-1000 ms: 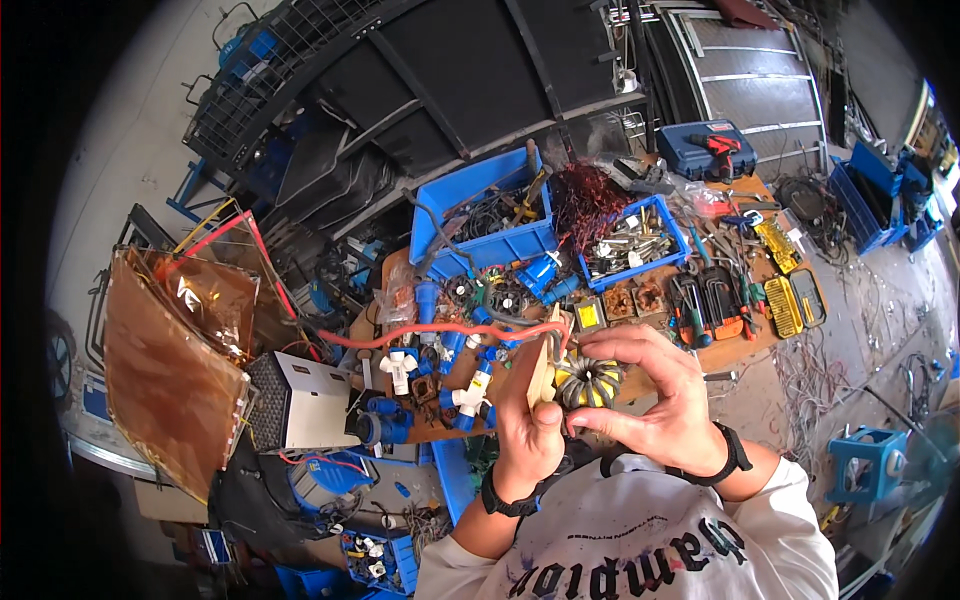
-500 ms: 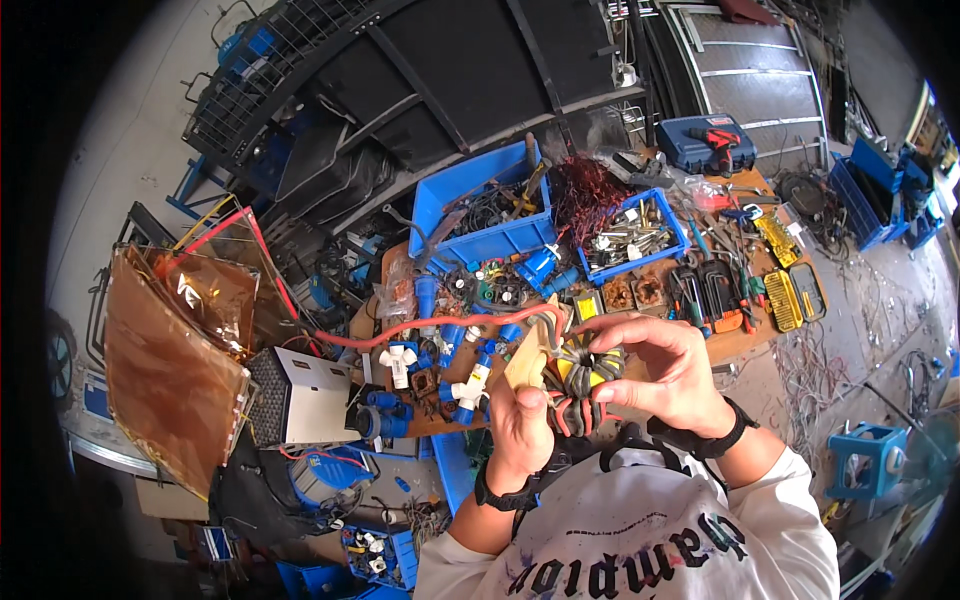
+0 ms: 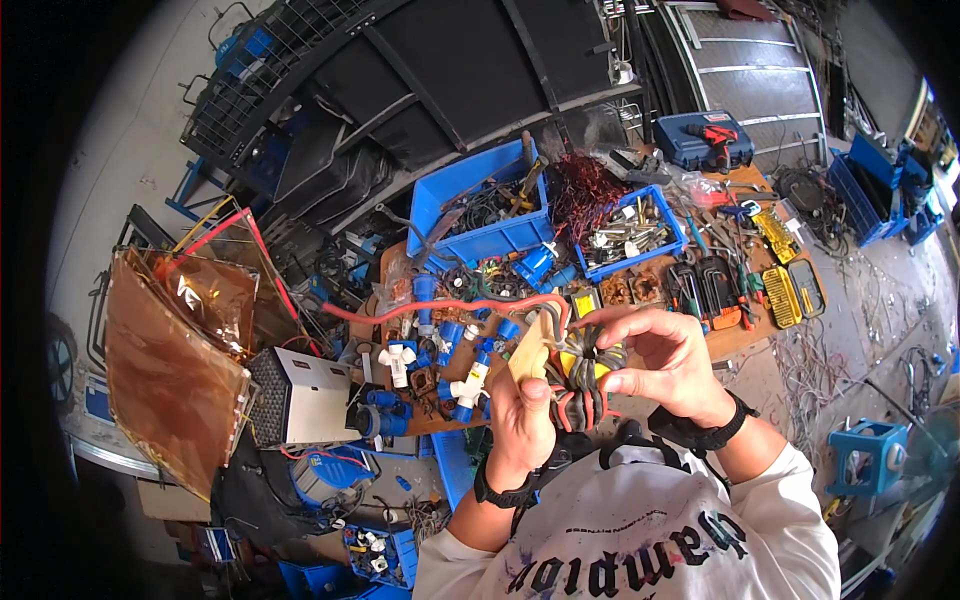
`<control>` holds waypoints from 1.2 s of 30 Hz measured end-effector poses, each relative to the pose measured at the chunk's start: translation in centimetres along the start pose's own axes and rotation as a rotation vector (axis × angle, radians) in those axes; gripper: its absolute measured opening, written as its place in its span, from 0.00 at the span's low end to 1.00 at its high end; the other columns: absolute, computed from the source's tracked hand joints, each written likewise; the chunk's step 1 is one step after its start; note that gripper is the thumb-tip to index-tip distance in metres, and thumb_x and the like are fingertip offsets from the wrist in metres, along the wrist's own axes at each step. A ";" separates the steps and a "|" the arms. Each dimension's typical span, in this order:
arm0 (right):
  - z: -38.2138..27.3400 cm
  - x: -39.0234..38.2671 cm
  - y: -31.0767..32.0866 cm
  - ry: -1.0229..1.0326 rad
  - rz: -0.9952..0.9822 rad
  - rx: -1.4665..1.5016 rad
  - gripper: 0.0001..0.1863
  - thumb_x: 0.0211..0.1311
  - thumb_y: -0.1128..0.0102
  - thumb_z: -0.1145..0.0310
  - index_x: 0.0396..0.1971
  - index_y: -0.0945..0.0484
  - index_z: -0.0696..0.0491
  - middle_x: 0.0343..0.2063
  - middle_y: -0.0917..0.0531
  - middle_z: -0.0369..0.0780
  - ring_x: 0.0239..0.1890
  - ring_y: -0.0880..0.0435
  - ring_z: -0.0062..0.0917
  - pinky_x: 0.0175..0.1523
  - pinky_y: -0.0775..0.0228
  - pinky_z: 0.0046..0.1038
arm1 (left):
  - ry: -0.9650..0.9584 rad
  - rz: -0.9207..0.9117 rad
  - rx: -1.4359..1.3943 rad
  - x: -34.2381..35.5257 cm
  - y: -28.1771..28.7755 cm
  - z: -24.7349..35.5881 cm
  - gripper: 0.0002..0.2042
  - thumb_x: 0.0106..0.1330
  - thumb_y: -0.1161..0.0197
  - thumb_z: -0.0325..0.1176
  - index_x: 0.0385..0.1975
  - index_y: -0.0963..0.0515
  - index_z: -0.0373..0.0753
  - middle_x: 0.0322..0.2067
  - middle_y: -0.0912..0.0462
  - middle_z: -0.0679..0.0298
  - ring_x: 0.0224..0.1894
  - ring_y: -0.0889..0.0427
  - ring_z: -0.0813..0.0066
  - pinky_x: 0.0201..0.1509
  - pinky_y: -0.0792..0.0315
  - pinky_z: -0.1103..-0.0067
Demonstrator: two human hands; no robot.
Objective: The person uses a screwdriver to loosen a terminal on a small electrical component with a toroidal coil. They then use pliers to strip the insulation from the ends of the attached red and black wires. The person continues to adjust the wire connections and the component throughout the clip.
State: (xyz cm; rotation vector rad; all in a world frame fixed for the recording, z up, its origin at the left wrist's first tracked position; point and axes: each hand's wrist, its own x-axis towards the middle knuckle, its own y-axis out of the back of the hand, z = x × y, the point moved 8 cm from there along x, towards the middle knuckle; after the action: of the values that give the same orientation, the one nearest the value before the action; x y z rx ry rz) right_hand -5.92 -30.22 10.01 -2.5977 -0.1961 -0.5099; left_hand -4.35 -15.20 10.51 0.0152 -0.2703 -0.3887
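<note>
I hold a pale wooden piece in my left hand, its thumb pressed on the front. My right hand has thumb and fingers curled round a yellow ring-shaped coil wound with dark grey wire, just right of the wood. A lower bundle of red and dark windings hangs beneath the coil, between my hands. A thick red cable runs from the left up over the wood, where it meets dark leads.
A cluttered wooden bench holds two blue bins, white-blue fittings, hand tools, yellow bit case and drill on a case. A metal box and brown sheets stand left, a teal stand right.
Both hands and the held pieces have risen slightly. The coil has turned, and the red and dark windings beneath it have come into view.
</note>
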 end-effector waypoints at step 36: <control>-3.1 -0.7 -2.3 0.221 -0.062 -0.554 0.33 0.43 0.20 0.61 0.50 0.23 0.55 0.51 0.23 0.45 0.53 0.22 0.35 0.57 0.30 0.34 | -0.044 -0.023 -0.053 -0.1 1.6 -1.2 0.32 0.63 0.36 0.53 0.56 0.28 0.28 0.42 0.21 0.61 0.35 0.23 0.79 0.38 0.29 0.83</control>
State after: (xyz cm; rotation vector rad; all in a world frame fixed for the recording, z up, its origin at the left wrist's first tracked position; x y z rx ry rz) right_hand -8.02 -29.73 13.24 -3.0388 -0.0657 -0.9859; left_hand -3.55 -13.74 9.45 -0.0418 -0.3034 -0.4198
